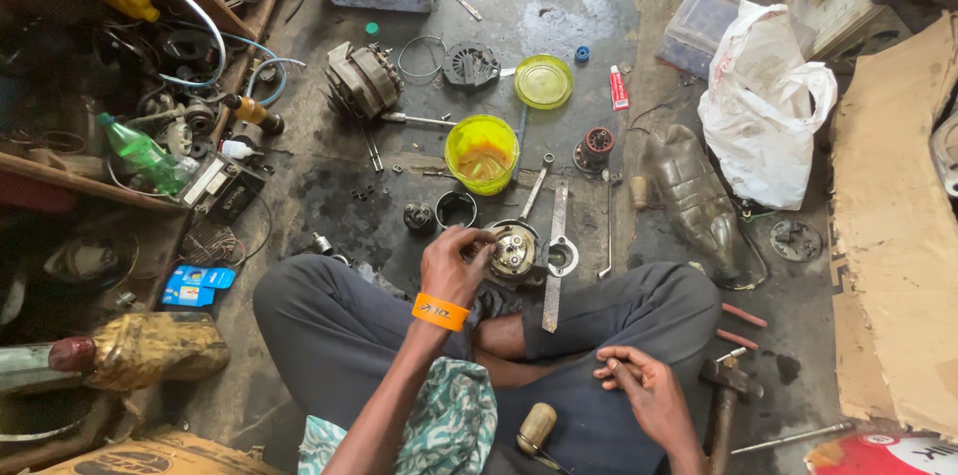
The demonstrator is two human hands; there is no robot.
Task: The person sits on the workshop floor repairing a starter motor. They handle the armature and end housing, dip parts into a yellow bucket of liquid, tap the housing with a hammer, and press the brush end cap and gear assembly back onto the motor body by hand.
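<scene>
— See the round metal housing [515, 249] on the floor [559, 6], just in front of the crossed legs? The left hand [454, 265] is on it, fingers curled over its near-left rim in a closed grip on the casting.

— And the other hand?

— The right hand [644, 387] rests on the right knee, well back from the housing, fingertips pinched together. Something small may be between them; I cannot tell what, or if anything at all.

— What worries you?

— That housing looks like bare cast metal, greasy, with a shiny hub in its middle. Held by one hand only, I'd say it could slip or tip sideways. The flat steel strip [555, 255] lies touching its right side and the ring spanner [533, 192] angles off behind it; a knock might send either skating over the oily concrete.

— And the yellow tub [482, 152]?

— Translucent plastic, open, with some amber liquid in the bottom, just behind the housing. A careless elbow could spill it. Its round lid [543, 82] lies farther back.

— Anything else close?

— A black cup-shaped part [456, 209], hollow and smooth, just behind and left of the housing. The hammer [726, 390] by the right knee has a dark, rough head; loose beside a leg, it's easy to kick.
</scene>
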